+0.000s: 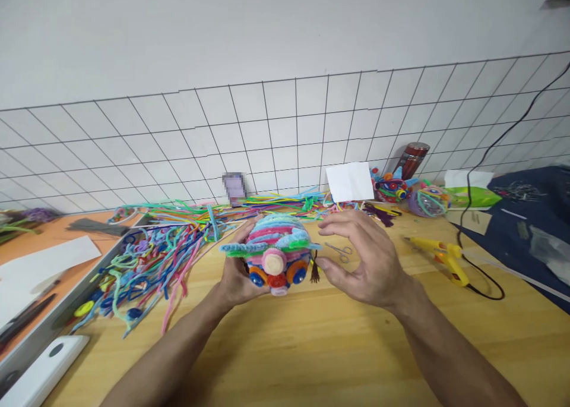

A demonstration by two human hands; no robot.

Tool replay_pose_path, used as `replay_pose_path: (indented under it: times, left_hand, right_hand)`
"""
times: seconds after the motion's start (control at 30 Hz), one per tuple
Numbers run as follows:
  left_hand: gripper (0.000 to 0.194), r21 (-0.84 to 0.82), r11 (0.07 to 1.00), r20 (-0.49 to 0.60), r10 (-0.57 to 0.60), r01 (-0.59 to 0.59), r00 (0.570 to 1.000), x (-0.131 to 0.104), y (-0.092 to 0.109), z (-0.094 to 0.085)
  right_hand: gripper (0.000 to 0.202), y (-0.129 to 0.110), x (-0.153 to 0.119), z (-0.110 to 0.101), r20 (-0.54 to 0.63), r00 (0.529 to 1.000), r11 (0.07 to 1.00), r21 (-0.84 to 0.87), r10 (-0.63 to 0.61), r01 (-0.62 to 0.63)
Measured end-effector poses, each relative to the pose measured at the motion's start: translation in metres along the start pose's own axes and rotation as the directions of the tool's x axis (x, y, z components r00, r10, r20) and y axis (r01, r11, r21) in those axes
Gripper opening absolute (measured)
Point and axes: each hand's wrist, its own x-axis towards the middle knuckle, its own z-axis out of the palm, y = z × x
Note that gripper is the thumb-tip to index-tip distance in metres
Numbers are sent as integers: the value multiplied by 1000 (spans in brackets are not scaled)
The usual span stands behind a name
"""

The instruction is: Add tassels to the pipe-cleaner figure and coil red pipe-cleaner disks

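My left hand (236, 274) grips a round pipe-cleaner figure (275, 234) from its left side and from beneath. Pink, blue and green fuzzy stripes cover the figure, with a pink and cream coil in front and blue button-like eyes ringed in orange. A small brown tassel (314, 270) hangs at its right edge. Just right of the tassel is my right hand (363, 258), thumb and fingers apart, with nothing seen between them. Behind the gap between the hands, a pair of small scissors (342, 252) lies on the wooden table (285, 353).
Loose pipe cleaners (155, 270) spread across the left and back. To the right lies a yellow glue gun (439, 255) with a black cord. Two more figures, one striped (392, 187) and one rounder (430, 201), sit at the back near a dark red can (413, 159). A white device (48, 368) is front left.
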Motion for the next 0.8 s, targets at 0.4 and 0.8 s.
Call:
replay_pose_path:
  times: [0.4, 0.8]
  left_hand:
    - [91, -175, 936, -78, -321, 304, 944, 4, 6, 14]
    - [93, -170, 926, -84, -354, 336, 932, -5, 1, 21]
  right_hand:
    - [20, 9, -9, 9, -78, 955, 950, 154, 286, -272]
    - [14, 23, -10, 12, -11, 887, 793, 453, 463, -408]
